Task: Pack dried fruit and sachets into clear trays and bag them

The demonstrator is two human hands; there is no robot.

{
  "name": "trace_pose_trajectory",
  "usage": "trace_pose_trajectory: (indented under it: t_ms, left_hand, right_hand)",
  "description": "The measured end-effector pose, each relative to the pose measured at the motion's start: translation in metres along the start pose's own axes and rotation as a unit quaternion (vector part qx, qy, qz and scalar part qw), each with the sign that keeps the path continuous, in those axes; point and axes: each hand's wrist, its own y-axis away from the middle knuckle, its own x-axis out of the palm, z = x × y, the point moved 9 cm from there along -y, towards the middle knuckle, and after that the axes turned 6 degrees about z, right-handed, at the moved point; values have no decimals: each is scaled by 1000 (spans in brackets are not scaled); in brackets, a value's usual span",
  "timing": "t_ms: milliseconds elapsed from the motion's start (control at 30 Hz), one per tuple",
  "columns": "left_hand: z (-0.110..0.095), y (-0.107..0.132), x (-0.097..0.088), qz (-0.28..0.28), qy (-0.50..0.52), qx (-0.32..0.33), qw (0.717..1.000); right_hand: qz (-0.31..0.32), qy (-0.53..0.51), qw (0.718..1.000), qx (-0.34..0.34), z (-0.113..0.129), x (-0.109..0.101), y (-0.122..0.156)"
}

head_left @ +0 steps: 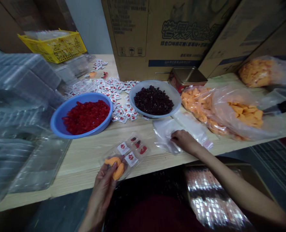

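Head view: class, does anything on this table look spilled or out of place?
Yes. Small red-and-white packets lie scattered loose across the table between the blue bowl and grey bowl, not gathered in any container.

Under the left hand's fingers (109, 174) lies a glossy clear plastic tray (128, 154); the right hand's fingertips (174, 139) touch filmy plastic bags (167, 132) on matt pale wood table (84, 154).

A blue bowl (58, 124) of red pieces and a grey bowl (174, 93) of dark ones stand on the bench (84, 154), sachets (109, 87) scattered between. Behind: yellow crate (55, 48), cartons (143, 32), tin (187, 76). Right: bags of orange pieces (244, 112).
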Motion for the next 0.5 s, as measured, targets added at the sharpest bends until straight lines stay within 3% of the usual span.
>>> trace_pose_trajectory:
  t_ms: [100,233,500]
  left_hand:
    - [2,-1,3,5,4,6,1000]
    - [1,0,23,21,15,19,999]
    - [12,-8,97,102,40,22,994]
  right_hand:
    - [-5,-173,985,-14,-11,13,-10]
    - [36,-411,911,-23,-19,36,-18]
    - [65,-440,893,-70,-5,33,-6]
